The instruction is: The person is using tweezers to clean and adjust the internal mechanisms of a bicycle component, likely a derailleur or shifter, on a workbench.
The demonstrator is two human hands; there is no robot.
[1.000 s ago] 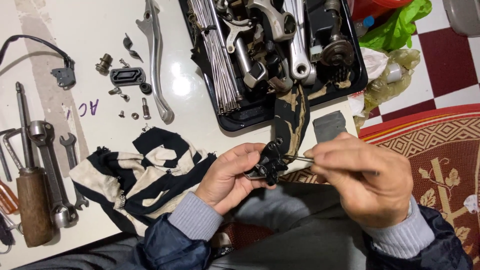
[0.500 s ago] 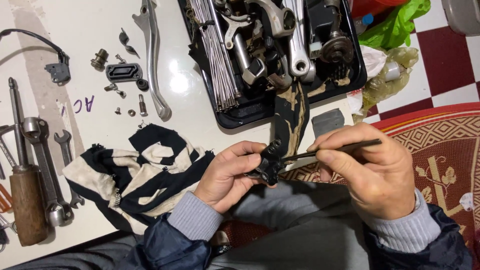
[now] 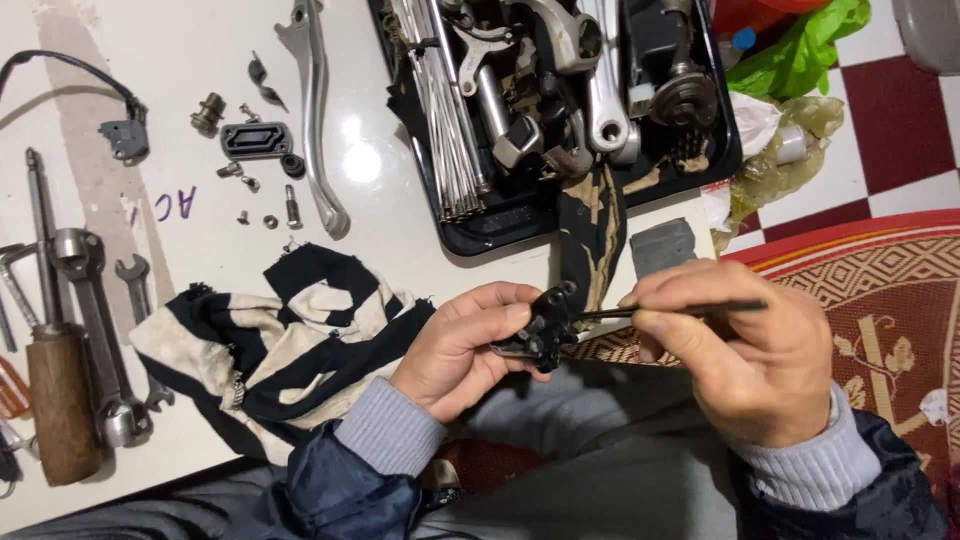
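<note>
Matt black metal part point(image 3: 535, 330), glossy white table point(image 3: 380, 170) (striped cloth rag point(image 3: 290, 340)).

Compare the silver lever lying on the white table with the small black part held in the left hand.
The silver lever is long, slim, curved and bright metal; the black part is short, chunky and dark. The lever lies untouched on the white table; the black part is gripped off the table by the left hand, while the right hand pokes a thin dark tool into it.

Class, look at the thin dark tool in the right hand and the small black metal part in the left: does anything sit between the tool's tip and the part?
Nothing visible does. The right hand holds the thin tool level, its tip already at the black part in the left hand.
</note>
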